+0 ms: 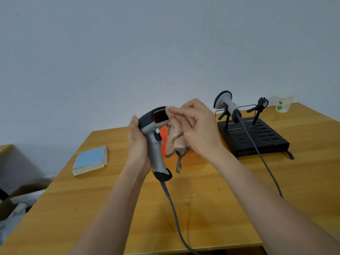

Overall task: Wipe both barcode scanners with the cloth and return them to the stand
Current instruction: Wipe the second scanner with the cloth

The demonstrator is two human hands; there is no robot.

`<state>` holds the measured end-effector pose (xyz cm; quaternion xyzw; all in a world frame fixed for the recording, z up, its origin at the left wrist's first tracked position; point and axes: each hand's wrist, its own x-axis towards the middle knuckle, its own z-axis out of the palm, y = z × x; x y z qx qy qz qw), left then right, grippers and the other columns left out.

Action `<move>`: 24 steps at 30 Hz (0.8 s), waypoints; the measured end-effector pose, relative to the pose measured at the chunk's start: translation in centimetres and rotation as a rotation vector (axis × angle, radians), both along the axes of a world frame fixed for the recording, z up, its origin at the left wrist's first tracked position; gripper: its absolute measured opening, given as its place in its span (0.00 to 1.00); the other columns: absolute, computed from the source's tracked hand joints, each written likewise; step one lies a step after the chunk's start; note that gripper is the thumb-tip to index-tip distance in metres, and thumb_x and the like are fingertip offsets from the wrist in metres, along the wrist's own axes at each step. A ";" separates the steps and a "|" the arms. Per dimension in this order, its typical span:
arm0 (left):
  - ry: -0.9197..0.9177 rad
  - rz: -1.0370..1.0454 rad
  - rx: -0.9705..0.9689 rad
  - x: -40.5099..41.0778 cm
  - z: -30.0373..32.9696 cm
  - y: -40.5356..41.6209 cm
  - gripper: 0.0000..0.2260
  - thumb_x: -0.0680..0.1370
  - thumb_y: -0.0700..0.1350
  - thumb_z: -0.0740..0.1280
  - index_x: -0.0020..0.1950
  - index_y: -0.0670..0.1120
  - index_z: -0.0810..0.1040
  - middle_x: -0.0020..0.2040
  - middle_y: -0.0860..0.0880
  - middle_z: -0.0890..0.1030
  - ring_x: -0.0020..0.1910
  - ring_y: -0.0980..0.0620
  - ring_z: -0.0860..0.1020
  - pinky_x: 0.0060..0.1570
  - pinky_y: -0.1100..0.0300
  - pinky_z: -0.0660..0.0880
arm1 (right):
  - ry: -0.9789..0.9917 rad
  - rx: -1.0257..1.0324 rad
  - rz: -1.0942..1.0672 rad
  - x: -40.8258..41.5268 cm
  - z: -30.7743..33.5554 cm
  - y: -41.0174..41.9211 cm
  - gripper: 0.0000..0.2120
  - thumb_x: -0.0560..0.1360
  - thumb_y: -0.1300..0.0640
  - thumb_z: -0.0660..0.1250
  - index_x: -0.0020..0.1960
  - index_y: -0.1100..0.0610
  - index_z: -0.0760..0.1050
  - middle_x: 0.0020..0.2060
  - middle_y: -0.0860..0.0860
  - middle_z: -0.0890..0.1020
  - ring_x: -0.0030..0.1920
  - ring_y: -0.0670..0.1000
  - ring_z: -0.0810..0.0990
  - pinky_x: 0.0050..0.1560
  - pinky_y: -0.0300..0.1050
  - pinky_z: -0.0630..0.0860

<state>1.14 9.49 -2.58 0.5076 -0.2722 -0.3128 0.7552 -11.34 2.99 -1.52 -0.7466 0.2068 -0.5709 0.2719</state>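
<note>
My left hand grips the handle of a grey and black barcode scanner, held upright above the table with its red window facing me. My right hand pinches a beige cloth with checkered trim against the top right edge of the scanner's head. A second grey scanner rests in the left cradle of the black stand at the back right. The stand's right cradle holds nothing. Both scanners trail grey cables.
An orange mesh basket sits behind the held scanner, mostly hidden. A stack of blue booklets lies at the left of the wooden table. A paper cup stands at the far right corner. Boxes sit on the floor at left.
</note>
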 end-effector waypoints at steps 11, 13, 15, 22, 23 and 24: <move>0.020 -0.005 -0.007 -0.2 0.2 0.0 0.24 0.81 0.62 0.53 0.45 0.46 0.78 0.27 0.51 0.77 0.25 0.54 0.75 0.25 0.62 0.74 | -0.025 0.036 0.032 -0.3 -0.2 0.1 0.11 0.71 0.70 0.66 0.44 0.56 0.82 0.42 0.48 0.80 0.46 0.42 0.78 0.48 0.31 0.72; 0.014 -0.009 -0.015 -0.2 0.2 -0.3 0.24 0.81 0.62 0.53 0.45 0.45 0.78 0.27 0.50 0.76 0.25 0.53 0.75 0.25 0.62 0.74 | -0.053 0.038 0.015 -0.1 0.0 -0.1 0.10 0.73 0.68 0.67 0.47 0.56 0.83 0.43 0.49 0.81 0.46 0.41 0.78 0.48 0.29 0.71; 0.008 -0.021 -0.033 -0.1 0.0 -0.5 0.25 0.80 0.63 0.53 0.48 0.44 0.79 0.30 0.49 0.77 0.27 0.51 0.75 0.26 0.61 0.74 | -0.039 0.076 0.023 0.1 -0.1 -0.1 0.10 0.74 0.66 0.68 0.48 0.55 0.84 0.42 0.48 0.79 0.45 0.42 0.78 0.47 0.30 0.72; -0.025 -0.040 -0.023 0.5 -0.7 -0.9 0.29 0.81 0.64 0.52 0.49 0.42 0.82 0.36 0.45 0.79 0.32 0.49 0.77 0.29 0.59 0.75 | -0.059 0.043 0.100 -0.6 -0.1 0.4 0.12 0.70 0.73 0.65 0.41 0.57 0.82 0.41 0.49 0.80 0.45 0.43 0.79 0.48 0.38 0.77; -0.023 -0.040 -0.030 0.4 -0.7 -0.9 0.28 0.81 0.63 0.52 0.48 0.42 0.81 0.35 0.45 0.78 0.31 0.49 0.77 0.29 0.59 0.75 | -0.074 0.033 0.074 -0.6 0.0 0.4 0.12 0.70 0.73 0.65 0.42 0.58 0.82 0.42 0.49 0.80 0.46 0.43 0.79 0.48 0.36 0.76; -0.023 -0.040 -0.035 0.4 -0.6 -0.9 0.27 0.81 0.63 0.52 0.47 0.43 0.80 0.34 0.46 0.78 0.30 0.49 0.76 0.29 0.59 0.75 | -0.071 0.019 0.036 -0.5 0.0 0.4 0.12 0.71 0.72 0.65 0.44 0.58 0.82 0.42 0.49 0.80 0.46 0.43 0.79 0.49 0.36 0.76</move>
